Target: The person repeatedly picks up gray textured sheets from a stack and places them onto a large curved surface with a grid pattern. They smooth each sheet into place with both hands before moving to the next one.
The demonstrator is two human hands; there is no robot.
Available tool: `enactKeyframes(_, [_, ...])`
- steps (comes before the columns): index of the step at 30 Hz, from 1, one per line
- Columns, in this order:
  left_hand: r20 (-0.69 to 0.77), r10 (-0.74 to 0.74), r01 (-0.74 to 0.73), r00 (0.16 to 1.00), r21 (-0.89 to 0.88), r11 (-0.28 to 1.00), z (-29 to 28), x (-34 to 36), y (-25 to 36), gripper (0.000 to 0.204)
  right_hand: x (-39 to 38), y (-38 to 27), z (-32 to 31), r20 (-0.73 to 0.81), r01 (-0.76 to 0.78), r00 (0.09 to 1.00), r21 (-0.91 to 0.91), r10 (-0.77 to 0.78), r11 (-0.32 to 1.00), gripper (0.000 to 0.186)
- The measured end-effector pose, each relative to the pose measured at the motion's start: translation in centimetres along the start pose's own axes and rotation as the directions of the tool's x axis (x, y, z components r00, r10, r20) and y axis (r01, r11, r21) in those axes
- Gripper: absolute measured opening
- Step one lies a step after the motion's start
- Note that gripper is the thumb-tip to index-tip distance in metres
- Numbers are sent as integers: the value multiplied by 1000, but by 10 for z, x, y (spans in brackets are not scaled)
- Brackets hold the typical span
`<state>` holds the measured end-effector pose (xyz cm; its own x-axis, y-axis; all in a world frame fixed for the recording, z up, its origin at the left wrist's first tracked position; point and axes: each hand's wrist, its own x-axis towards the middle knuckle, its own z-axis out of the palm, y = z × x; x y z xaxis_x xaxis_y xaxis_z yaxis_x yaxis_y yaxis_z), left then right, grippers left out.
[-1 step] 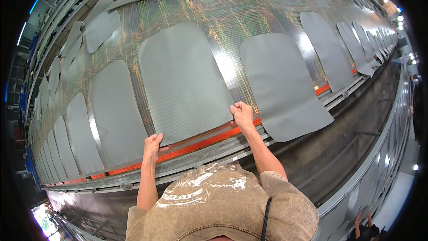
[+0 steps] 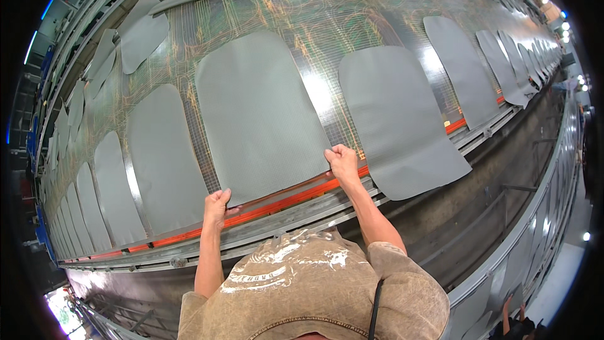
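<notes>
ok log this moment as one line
left hand: holding near-left corner of grey rounded-top flexible sheet | right hand: holding near-right corner | sheet: mostly on shiny grid-lined table

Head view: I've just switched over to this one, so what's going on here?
A person in a brown short-sleeved top grips a flexible grey sheet with a rounded far end: left hand at its near left corner, right hand at its near right. Most of it lies on a long table patterned with orange and green lines. To its right, a similar grey sheet overhangs the table's near edge; more grey sheets lie in a row leftward.
</notes>
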<state>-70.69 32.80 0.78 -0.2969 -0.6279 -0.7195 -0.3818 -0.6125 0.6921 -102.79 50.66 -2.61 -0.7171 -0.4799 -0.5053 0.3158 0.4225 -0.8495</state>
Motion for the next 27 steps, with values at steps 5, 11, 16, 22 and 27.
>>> enactKeyframes(5, [8, -11, 11, 1000, 15, 1000, 1, -3, -6, 25, -6, 3, -4, -10, 5, 1000, -4, -5, 1000, 15])
enactKeyframes(11, [-36, -7, 9, 999, 46, 999, -1, -1, -15, 26, -9, 11, -5, -25, 52, 998, -21, -52, 998, 18])
enactKeyframes(16, [-78, -19, 26, 997, 85, 996, 1, -6, -13, 26, -12, 5, -8, -20, 70, 997, -73, -72, 995, 20])
enactKeyframes(22, [-91, -34, 42, 995, 89, 995, -3, -10, -19, 20, -14, 1, -12, -20, 34, 999, -52, -35, 998, 18])
enactKeyframes(27, [-79, -2, 11, 997, 110, 994, -5, 0, -30, 17, 4, 39, -26, 41, 230, 973, -240, -227, 943, 17])
